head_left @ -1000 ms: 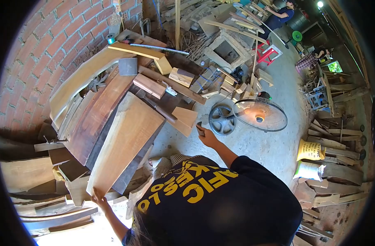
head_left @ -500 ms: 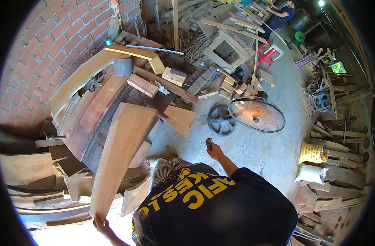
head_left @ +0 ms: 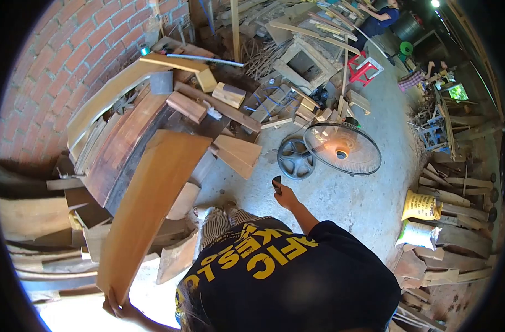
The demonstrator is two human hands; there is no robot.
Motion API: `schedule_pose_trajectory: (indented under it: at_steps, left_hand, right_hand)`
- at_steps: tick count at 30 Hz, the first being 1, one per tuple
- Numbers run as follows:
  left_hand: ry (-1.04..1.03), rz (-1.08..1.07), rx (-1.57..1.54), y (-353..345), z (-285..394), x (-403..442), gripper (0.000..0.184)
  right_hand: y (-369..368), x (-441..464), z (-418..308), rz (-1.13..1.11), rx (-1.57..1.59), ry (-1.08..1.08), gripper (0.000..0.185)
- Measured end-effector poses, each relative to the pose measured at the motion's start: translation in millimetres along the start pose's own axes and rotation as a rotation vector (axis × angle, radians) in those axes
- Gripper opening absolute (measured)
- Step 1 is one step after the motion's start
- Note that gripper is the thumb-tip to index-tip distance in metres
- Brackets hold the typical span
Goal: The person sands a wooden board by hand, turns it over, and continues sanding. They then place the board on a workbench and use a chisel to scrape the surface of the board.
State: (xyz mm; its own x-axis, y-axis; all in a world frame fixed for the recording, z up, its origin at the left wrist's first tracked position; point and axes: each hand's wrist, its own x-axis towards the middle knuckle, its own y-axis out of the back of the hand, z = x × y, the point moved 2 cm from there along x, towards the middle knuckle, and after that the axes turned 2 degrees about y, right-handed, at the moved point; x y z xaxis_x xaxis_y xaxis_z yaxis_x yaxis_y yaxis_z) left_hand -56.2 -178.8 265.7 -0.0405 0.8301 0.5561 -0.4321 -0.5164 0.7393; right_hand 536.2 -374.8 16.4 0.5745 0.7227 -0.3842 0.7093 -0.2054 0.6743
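- head view: the left hand [head_left: 117, 305] grips the lower end of a long wooden board [head_left: 158, 188], its thumb hard to make out.
- the board slants upward, hiding part of the bench [head_left: 163, 120]; whether the two touch, i cannot tell.
- the right hand [head_left: 286, 197] is closed around a small dark object [head_left: 277, 184], mostly covered, its kind unclear.
- at upper right, a person [head_left: 379, 23] is cut off by the top edge.

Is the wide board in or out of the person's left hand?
In: the left hand grips the wide board at its near end.
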Motion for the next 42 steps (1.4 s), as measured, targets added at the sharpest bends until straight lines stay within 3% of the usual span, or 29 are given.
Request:
schedule_pose_trajectory:
  at_steps: [2,4,8,10,11,17,21,26,30,32,35,36,38,40,42]
  left_hand:
    - [-0.107,0.072,0.26,10,22,5,0.043]
    - [-0.383,0.172,0.248,14,44,16,0.05]
    - [-0.533,0.105,-0.139,4,107,32,0.054]
    - [-0.414,-0.025,-0.329,1,117,29,0.054]
    - [-0.475,0.027,-0.315,0,127,32,0.055]
    - [-0.348,0.097,-0.324,-3,138,22,0.05]
    - [-0.26,0.121,-0.322,-3,141,23,0.046]
    - [-0.229,0.151,-0.323,10,140,34,0.044]
    - [-0.121,0.156,-0.386,14,134,41,0.041]
    - [-0.089,0.168,-0.414,14,133,44,0.04]
    - [0.002,0.156,-0.415,15,127,46,0.036]
    - [0.001,0.156,-0.411,15,124,46,0.036]
    - [0.018,0.143,-0.393,15,118,44,0.038]
    - [0.173,0.28,-0.375,11,102,30,0.05]
    - [0.235,0.281,-0.549,8,100,30,0.045]
  right_hand:
    - [-3,0,8,0.036,-0.029,0.057,0.059]
    - [2,-3,2,-0.024,0.007,-0.01,0.057]
    - [-6,-2,15,0.011,0.037,0.091,0.057]
    - [-9,-5,16,-0.009,0.07,0.125,0.056]
    - [-12,-5,18,0.007,0.063,0.144,0.056]
    - [-15,-8,-13,-0.041,0.141,0.207,0.052]
    - [-14,5,-63,0.067,0.206,0.423,0.043]
    - [4,27,-188,0.141,0.297,0.513,0.038]
    - [15,43,-301,0.264,0.379,0.935,0.037]
    - [18,32,-366,0.266,0.284,1.149,0.046]
    - [2,-30,-459,0.132,0.188,1.567,0.055]
    - [0,-61,-484,0.075,0.175,1.679,0.044]
    - [-28,-108,-502,0.066,0.153,1.895,0.04]
    - [-28,-130,-510,-0.079,0.193,1.887,0.037]
    - [-36,-118,-513,-0.078,0.16,1.882,0.036]
